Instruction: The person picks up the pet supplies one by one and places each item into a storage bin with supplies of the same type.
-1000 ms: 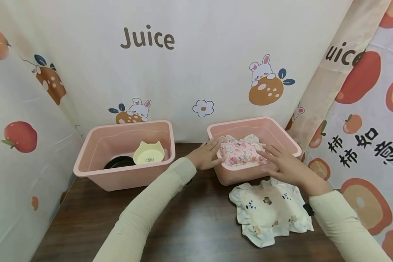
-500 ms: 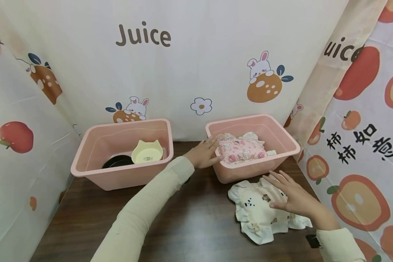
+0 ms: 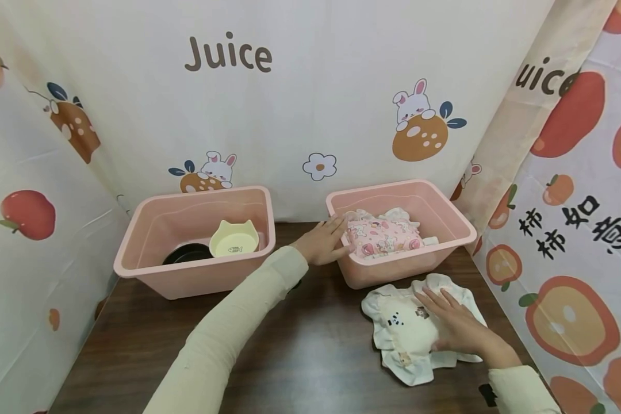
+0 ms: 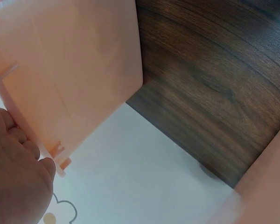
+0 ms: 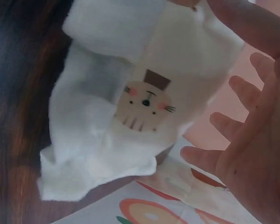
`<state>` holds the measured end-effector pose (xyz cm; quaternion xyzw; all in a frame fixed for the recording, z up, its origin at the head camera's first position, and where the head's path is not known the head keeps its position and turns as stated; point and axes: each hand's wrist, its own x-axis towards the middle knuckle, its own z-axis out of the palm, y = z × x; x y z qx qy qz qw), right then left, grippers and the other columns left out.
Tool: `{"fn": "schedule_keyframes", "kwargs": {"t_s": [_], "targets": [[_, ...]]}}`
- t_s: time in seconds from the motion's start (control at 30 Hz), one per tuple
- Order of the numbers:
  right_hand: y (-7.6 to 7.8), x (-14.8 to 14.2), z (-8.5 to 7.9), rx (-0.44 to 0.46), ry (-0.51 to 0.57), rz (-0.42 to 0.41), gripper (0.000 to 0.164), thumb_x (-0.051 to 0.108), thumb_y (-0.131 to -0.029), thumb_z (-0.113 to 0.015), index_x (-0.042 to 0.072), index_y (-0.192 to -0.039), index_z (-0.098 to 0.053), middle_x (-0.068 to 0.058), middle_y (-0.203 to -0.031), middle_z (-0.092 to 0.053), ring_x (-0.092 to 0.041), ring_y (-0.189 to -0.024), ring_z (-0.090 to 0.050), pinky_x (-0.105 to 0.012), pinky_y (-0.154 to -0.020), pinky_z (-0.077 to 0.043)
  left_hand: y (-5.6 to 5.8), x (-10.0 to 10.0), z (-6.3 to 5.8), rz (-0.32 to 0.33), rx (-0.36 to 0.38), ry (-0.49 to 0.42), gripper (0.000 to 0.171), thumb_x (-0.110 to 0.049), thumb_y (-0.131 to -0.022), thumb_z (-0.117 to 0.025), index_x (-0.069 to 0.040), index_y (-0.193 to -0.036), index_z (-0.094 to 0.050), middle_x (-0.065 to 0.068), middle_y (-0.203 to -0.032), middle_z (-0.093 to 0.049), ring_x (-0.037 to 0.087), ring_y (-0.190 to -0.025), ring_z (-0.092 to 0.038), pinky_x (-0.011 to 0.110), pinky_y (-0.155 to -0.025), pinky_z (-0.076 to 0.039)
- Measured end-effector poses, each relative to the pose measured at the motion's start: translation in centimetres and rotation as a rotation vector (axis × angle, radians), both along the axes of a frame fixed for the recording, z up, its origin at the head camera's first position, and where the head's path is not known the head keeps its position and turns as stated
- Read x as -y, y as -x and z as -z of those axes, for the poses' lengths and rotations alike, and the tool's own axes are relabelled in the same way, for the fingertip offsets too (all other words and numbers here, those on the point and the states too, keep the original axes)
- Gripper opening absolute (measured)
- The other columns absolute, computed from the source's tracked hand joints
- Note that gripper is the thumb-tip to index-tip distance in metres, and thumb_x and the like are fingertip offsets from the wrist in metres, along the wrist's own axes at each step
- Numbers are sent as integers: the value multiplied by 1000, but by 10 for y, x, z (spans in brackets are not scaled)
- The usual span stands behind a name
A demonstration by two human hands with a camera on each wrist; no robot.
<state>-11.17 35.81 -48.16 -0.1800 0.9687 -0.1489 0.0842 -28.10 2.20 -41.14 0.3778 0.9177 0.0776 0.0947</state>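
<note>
My left hand [image 3: 322,242] rests on the left rim of the right-hand pink bin [image 3: 393,270], its fingers lying over the edge in the head view. In the left wrist view that hand [image 4: 14,172] sits along the rim, outside the bin's side wall [image 4: 79,70]. Inside the bin lies a pink patterned frilled cushion [image 3: 385,237]. On the table in front, a cream frilled cushion [image 3: 409,330] with animal prints lies under my right hand [image 3: 460,328]. The right wrist view has this hand [image 5: 256,154] with fingers spread beside the cushion [image 5: 149,116], holding nothing.
A second pink bin [image 3: 191,282] stands at the left, holding a pale yellow cat-eared bowl [image 3: 234,238] and a black round dish [image 3: 188,253]. Both bins stand on a dark wooden table [image 3: 300,345]. Printed curtains [image 3: 300,103] enclose the back and sides.
My right hand has come away from the pink cushion in the right bin, back and down over the cream cushion. The left hand has stayed on the bin's rim.
</note>
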Motion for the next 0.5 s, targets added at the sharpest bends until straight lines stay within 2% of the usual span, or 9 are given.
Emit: {"fn": "schedule_keyframes", "kwargs": {"t_s": [0.13, 0.23, 0.4, 0.5], "targets": [[2, 1, 6, 85, -29, 28, 112, 22, -57, -91, 22, -151, -29, -17, -156, -24, -53, -138, -16, -81, -91, -20, 1, 0, 0, 2, 0, -1, 76, -54, -100, -31, -7, -154, -5, 11, -161, -5, 23, -148, 0, 42, -119, -9], [4, 2, 12, 111, -60, 27, 114, 24, -55, -91, 24, -151, -29, -15, -155, -27, -52, -137, -17, -82, -89, -20, 1, 0, 0, 11, -4, 4, 77, -55, -100, -29, -6, -154, -5, 12, -161, -5, 24, -148, -1, 42, -119, -10], [7, 4, 20, 87, -109, 18, 116, 25, -51, -93, 21, -150, -33, -13, -150, -34, -50, -134, -24, -82, -87, -23, 0, 1, -1, 16, -16, 5, 77, -56, -100, -28, -6, -154, -4, 12, -161, -5, 24, -148, -1, 43, -118, -10], [7, 5, 23, 46, -113, 9, 111, 22, -51, -93, 19, -147, -37, -11, -145, -41, -51, -132, -28, -83, -85, -24, -1, 2, -2, 18, -15, 7, 77, -56, -100, -29, -6, -154, -4, 12, -161, -5, 24, -148, -1, 43, -118, -11]]}}
